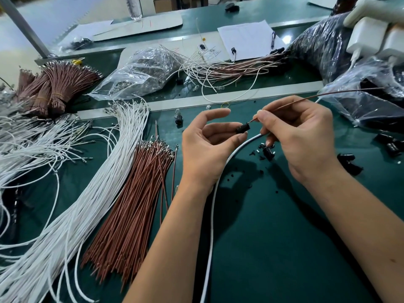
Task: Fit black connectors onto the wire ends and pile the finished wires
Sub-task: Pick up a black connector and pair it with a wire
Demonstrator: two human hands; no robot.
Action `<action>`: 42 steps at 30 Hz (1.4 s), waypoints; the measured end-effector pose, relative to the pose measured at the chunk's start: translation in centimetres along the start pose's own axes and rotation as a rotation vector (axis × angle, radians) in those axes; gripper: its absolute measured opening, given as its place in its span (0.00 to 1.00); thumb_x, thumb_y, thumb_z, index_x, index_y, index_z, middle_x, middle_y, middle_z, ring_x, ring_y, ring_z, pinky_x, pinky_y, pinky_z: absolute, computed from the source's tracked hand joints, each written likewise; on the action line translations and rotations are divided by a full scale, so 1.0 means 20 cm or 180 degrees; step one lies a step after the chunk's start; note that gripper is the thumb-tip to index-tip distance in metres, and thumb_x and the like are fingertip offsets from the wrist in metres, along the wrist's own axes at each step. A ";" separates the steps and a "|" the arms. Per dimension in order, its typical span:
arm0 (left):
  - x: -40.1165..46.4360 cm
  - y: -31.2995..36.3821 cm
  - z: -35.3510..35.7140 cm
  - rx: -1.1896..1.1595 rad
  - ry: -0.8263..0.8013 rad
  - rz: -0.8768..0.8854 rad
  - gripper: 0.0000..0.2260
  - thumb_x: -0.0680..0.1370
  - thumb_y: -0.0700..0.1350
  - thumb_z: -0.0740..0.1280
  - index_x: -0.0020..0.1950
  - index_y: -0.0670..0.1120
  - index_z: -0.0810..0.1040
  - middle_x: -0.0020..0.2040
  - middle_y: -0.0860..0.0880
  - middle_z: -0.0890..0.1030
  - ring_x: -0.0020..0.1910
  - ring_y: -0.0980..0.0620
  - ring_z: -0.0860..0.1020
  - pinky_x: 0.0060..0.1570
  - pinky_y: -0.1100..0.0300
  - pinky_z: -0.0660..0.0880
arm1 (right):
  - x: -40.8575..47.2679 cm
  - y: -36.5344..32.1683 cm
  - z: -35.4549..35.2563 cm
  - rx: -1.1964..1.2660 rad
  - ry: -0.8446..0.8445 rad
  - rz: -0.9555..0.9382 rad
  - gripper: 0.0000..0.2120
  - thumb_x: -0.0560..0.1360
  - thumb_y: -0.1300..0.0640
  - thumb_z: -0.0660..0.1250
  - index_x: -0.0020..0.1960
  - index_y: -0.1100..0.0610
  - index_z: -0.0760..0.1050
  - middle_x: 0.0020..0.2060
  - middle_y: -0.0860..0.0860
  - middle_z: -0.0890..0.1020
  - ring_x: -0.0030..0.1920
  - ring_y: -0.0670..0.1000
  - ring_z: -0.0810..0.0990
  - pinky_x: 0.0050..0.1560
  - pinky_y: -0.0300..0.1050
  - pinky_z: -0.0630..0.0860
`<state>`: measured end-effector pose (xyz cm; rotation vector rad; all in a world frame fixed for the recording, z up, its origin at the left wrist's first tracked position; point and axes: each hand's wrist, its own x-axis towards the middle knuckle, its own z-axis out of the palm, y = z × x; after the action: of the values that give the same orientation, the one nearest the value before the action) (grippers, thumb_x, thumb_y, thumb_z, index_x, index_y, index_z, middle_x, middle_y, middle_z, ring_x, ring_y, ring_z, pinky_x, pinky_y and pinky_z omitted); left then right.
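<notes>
Above the green counter [284, 237], left hand [209, 147] pinches the black connector [243, 128] while right hand [299, 136] pinches the brown wire [306, 98], tip at its mouth; a skewed approach would likely bend the terminal or miss the slot.

Left grip [209, 138] and right grip [299, 132] both pinch, fingertips nearly meeting.

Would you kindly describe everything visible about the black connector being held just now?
The black connector is small, dark and plastic-looking, with a ribbed body. The left hand pinches it between thumb and fingertips above the green mat. It lies roughly level, its open end facing right, where the right hand feeds a brown wire tip into it.
</notes>
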<state>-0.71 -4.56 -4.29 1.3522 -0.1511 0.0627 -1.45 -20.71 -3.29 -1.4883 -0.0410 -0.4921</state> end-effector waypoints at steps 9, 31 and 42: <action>-0.01 0.00 0.02 -0.0166 0.0120 0.0083 0.20 0.68 0.27 0.77 0.55 0.41 0.78 0.45 0.42 0.87 0.43 0.48 0.86 0.46 0.61 0.81 | 0.00 0.00 0.01 0.0483 -0.0021 0.0601 0.05 0.75 0.66 0.75 0.43 0.58 0.81 0.37 0.56 0.86 0.30 0.48 0.76 0.27 0.39 0.72; -0.02 0.03 0.05 -0.0667 0.0038 0.0329 0.17 0.69 0.24 0.74 0.50 0.40 0.76 0.48 0.41 0.87 0.45 0.47 0.85 0.51 0.57 0.81 | 0.00 -0.03 0.02 0.1382 -0.0175 0.1460 0.05 0.67 0.60 0.74 0.42 0.57 0.80 0.37 0.54 0.86 0.28 0.45 0.74 0.26 0.34 0.68; -0.02 0.03 0.07 -0.1165 0.0101 -0.0088 0.15 0.72 0.25 0.71 0.49 0.43 0.76 0.49 0.42 0.86 0.47 0.49 0.84 0.53 0.58 0.80 | -0.02 -0.05 0.04 0.1355 -0.0071 0.1127 0.08 0.67 0.61 0.74 0.44 0.58 0.77 0.38 0.54 0.86 0.28 0.45 0.73 0.26 0.35 0.67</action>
<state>-1.37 -5.82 -3.51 0.9873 -0.1108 0.0312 -1.86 -19.89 -2.43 -1.0523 0.0945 -0.1639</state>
